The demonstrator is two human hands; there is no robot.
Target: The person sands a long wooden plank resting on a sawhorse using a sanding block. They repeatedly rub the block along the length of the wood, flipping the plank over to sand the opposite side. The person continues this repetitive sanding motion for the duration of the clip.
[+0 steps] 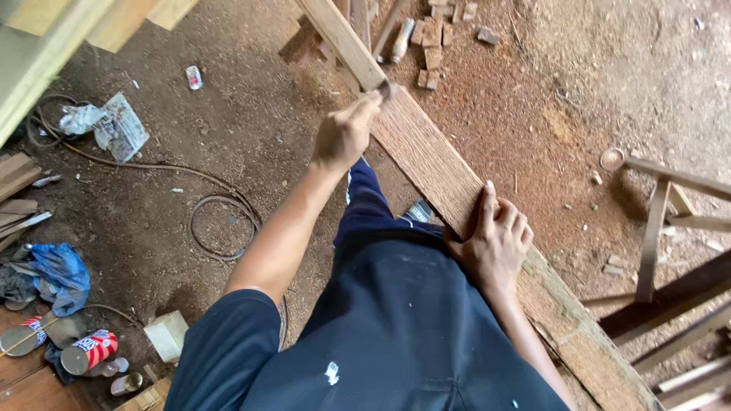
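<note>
Over sawdust floor [533, 114], left hand [344, 137] outstretched, right hand [495, 243] flat on plank [434, 164].

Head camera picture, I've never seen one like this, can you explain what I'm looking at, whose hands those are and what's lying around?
The one picture comes from a camera worn on a person's head, looking down over their dark blue clothes. Both bare hands are theirs. The left hand reaches forward with a small dark tool in its grip, its tip on a long rough wooden plank that runs slantwise across the view. The right hand lies flat on the plank nearer the body. Below is a dirt floor covered in reddish sawdust. On it lie small wood offcuts, a coiled cable, a red and white can and a blue cloth.
</note>
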